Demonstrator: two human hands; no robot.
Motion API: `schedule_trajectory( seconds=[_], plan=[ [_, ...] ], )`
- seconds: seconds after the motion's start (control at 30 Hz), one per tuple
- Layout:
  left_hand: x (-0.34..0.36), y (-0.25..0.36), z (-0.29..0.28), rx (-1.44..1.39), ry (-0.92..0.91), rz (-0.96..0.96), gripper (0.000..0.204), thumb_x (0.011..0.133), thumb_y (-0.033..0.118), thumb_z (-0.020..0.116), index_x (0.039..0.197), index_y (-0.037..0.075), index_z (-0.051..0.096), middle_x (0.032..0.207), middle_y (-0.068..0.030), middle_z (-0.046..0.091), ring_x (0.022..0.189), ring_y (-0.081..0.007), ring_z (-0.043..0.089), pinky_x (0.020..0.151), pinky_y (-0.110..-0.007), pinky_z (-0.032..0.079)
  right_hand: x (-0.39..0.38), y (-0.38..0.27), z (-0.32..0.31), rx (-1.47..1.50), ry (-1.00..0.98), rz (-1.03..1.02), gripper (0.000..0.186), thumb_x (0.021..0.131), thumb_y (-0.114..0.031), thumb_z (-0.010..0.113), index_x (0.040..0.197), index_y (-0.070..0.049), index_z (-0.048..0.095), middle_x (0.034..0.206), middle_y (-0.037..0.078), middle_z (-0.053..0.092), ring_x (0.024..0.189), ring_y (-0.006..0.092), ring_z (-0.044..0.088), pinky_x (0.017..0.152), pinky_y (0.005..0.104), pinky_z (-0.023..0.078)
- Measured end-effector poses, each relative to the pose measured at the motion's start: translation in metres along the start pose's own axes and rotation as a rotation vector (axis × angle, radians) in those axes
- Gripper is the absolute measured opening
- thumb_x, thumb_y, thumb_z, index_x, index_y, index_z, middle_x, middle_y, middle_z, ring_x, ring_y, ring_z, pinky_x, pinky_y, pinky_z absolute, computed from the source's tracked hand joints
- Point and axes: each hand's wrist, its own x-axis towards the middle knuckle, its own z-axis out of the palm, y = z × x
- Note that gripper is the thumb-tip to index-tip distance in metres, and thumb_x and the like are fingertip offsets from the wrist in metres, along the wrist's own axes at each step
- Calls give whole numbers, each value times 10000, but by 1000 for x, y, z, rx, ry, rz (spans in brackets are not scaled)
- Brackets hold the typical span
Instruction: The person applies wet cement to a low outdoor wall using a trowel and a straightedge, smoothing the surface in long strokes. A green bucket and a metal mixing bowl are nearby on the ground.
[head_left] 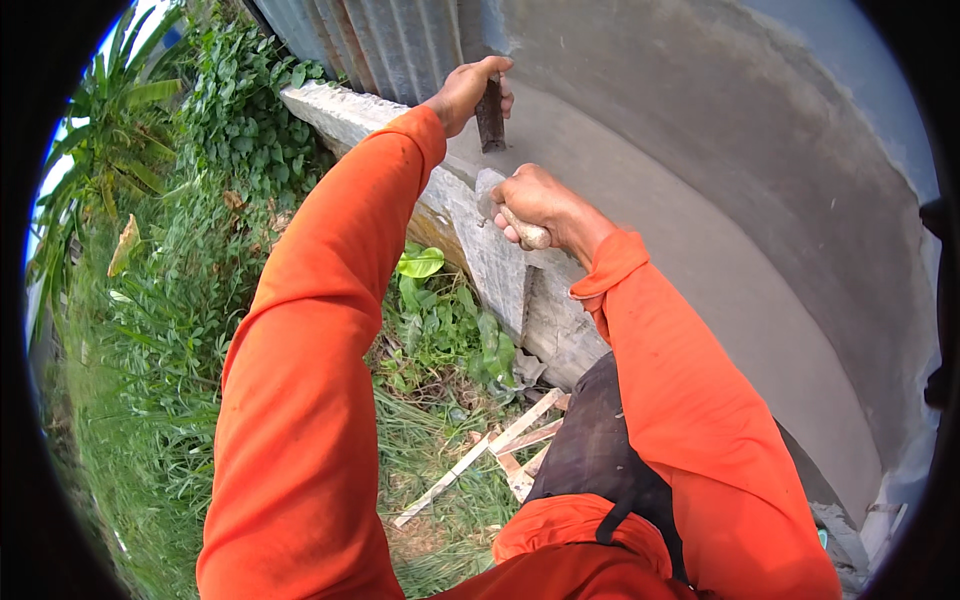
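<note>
Upper centre of the frame: left hand [470,92] is closed in a fist around a dark flat metal chisel [490,118], held upright with its lower end touching the grey wet cement surface [700,250]. Left arm in an orange sleeve [310,330] runs from the lower left of the frame diagonally up to the hand, elbow bent, wrist near the top edge of the concrete ledge [490,260].

Just below and right of the chisel, right hand [535,205] is wrapped tightly around a pale wooden handle [527,232]; the tool's head is mostly hidden behind the fingers, so its kind cannot be told. Right forearm comes up from the lower right, sleeve cuff bunched at the wrist.

Corrugated metal sheet [370,40] stands behind the ledge at the top. Green plants [170,250] fill the left of the frame; loose wooden battens [490,450] lie on the grass at lower centre.
</note>
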Motion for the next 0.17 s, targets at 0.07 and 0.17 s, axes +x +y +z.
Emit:
schedule_trajectory(
  seconds=[0.07, 0.17],
  plan=[
    [3, -5, -2, -20, 7, 13, 331, 999, 385, 667, 953, 63, 600, 783, -105, 675, 707, -260, 684, 776, -412, 591, -1, 7, 7, -65, -36, -5, 251, 984, -97, 539, 1079, 121, 621, 847, 150, 670, 598, 231, 673, 486, 350, 565],
    [5, -4, -4, 28, -12, 24, 341, 1000, 390, 661, 970, 54, 616, 802, -116, 682, 716, -267, 687, 828, -417, 586, 9, 8, 27, -106, 45, -177, 269, 1010, -199, 630, 995, 69, 618, 794, 128, 667, 546, 206, 664, 390, 343, 467]
  ],
)
